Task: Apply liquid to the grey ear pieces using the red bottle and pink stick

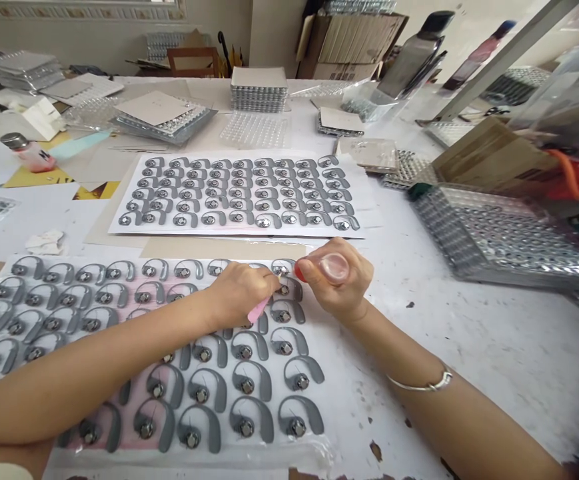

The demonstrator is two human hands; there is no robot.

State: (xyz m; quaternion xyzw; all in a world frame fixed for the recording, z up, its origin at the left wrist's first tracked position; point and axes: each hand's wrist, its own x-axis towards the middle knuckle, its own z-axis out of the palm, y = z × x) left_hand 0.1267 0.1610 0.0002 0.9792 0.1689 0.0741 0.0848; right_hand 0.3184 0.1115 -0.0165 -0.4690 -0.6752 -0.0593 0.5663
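My left hand [242, 290] pinches a thin pink stick [259, 309], its tip touching a grey hook-shaped piece [289, 288] at the top right of the near sheet [339, 400]. Just to its right, my right hand [336, 280] is closed around a small clear bottle [334, 265] with a red tip, tilted toward the same piece. The near sheet carries several rows of grey hook-shaped pieces, each with a shiny stone. My left forearm lies across the sheet and hides some pieces.
A second filled sheet [369, 200] lies further back. A clear tray of stones [499, 230] sits at the right, with stacked trays [259, 88], cardboard boxes [349, 40] and a small bottle [26, 150] at the back and left.
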